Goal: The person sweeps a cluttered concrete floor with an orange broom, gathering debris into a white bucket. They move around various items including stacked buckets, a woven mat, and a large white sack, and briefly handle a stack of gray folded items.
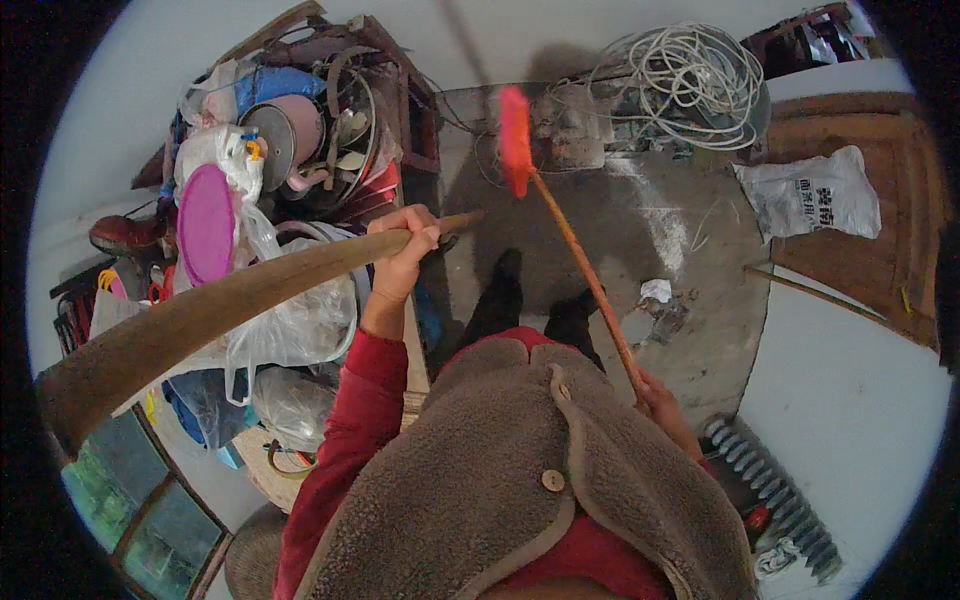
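Note:
My left hand (405,244) grips a long wooden pole (247,300) near its thinner end. The pole's thick end reaches close to the camera at the far left, across the cluttered table. Lower on the right, my right hand (664,405) is closed round the orange handle (577,255) of a long tool. A bright red-orange head (514,139), blurred and perhaps a broom or brush, sits at the handle's far end above the floor. My right forearm is partly hidden by my fleece vest.
Pots (281,139), plastic bags (300,300) and a purple lid (205,225) crowd the table on the left. Ahead lies a coil of white cable (690,82). White powder (667,232) and scraps mark the concrete floor (720,300). An oil-filled radiator (780,495) stands lower right, below a wooden door (847,270).

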Demonstrator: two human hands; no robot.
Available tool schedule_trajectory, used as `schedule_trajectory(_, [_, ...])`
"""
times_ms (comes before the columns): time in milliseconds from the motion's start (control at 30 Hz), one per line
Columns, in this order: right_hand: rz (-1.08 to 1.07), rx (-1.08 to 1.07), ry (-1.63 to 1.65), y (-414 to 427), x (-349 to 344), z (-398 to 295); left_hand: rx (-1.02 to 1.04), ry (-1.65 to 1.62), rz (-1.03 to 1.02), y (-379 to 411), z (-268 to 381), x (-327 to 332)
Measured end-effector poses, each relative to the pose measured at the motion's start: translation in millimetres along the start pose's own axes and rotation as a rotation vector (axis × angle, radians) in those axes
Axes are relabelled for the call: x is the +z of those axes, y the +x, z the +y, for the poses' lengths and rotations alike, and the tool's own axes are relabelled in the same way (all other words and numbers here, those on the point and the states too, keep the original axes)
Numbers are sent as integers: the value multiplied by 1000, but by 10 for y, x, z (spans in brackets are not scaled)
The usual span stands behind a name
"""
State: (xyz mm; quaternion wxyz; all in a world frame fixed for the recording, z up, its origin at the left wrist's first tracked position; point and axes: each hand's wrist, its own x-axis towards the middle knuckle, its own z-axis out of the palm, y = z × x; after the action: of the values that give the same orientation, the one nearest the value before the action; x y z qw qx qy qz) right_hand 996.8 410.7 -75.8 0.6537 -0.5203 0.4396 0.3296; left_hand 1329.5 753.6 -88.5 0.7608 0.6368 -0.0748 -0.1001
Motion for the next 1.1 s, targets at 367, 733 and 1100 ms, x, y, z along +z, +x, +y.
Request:
schedule_trajectory(367, [25, -104, -164, -136, -282, 535, 5, -74, 85, 0, 24, -62])
schedule_trajectory(733, [151, -43, -432, 944, 82, 110, -34, -25, 56, -24, 85, -85])
schedule_trajectory(1100, [141, 27, -195, -299, -302, 313, 5, 36, 22, -167, 67, -52])
